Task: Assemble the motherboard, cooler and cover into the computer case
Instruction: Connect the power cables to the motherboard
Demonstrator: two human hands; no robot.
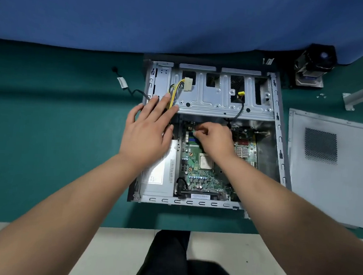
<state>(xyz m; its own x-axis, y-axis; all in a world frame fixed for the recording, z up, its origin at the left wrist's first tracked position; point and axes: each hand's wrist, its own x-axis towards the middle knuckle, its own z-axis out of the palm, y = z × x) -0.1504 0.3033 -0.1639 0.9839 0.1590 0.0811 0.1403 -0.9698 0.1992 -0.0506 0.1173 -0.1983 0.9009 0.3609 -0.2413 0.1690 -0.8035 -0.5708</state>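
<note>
My left hand (150, 124) lies flat with fingers spread and straight on the left edge of the computer case (210, 109), over the yellow wires (175, 87). My right hand (213, 138) reaches inside, fingers curled and pinching something small at the far end of the motherboard (199, 175), which sits in the case bottom; what it pinches I cannot tell. The cover (335, 169) lies flat on the green table (58, 128) just right of the case, and the cooler (312, 65) stands at the far right corner.

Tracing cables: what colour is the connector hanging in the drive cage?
Yellow connector, head view.
</note>
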